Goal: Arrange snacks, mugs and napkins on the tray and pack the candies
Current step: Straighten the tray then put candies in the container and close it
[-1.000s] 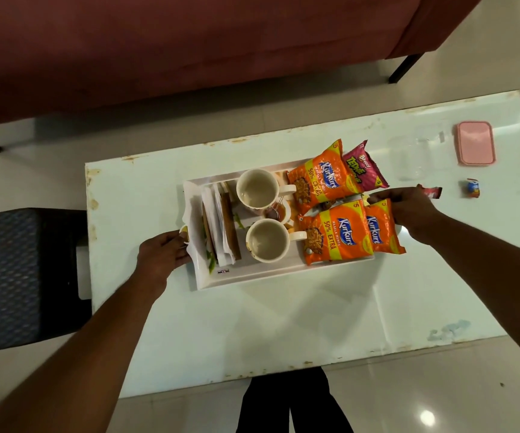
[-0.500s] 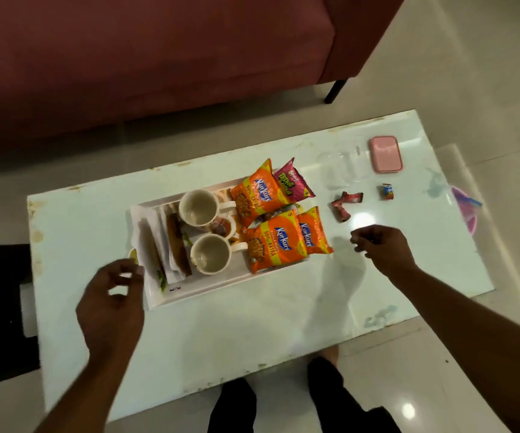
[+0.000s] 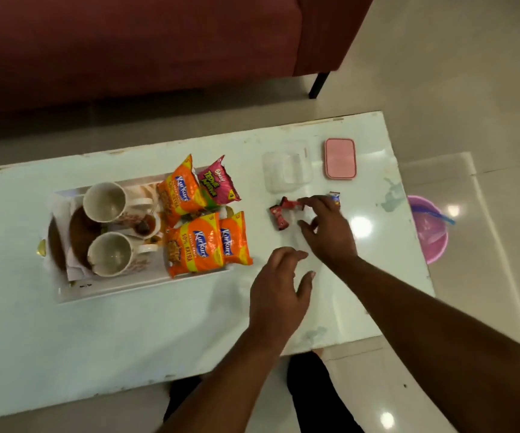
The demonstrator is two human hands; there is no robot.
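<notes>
A white tray [image 3: 118, 289] on the table holds two cream mugs [image 3: 106, 202], folded napkins [image 3: 74, 267], and several snack packets: orange ones [image 3: 194, 246] and a pink one [image 3: 218, 181]. Right of the tray lie red-wrapped candies [image 3: 280, 214] and a blue-wrapped candy [image 3: 334, 196]. My right hand [image 3: 326, 229] hovers over the candies with fingers spread, fingertips close to the red ones, holding nothing. My left hand [image 3: 279, 289] is open above the table just below it. A clear plastic box [image 3: 287, 170] and its pink lid [image 3: 340, 158] sit beyond the candies.
The white table [image 3: 127, 332] ends just right of the lid. A maroon sofa [image 3: 133, 45] stands behind it. A pink bucket [image 3: 429, 232] sits on the floor to the right. My legs show below the table's near edge.
Both hands let go of the tray's ends. My right hand moved out to the candies and my left hand crossed over to the right beside it. The view swung right.
</notes>
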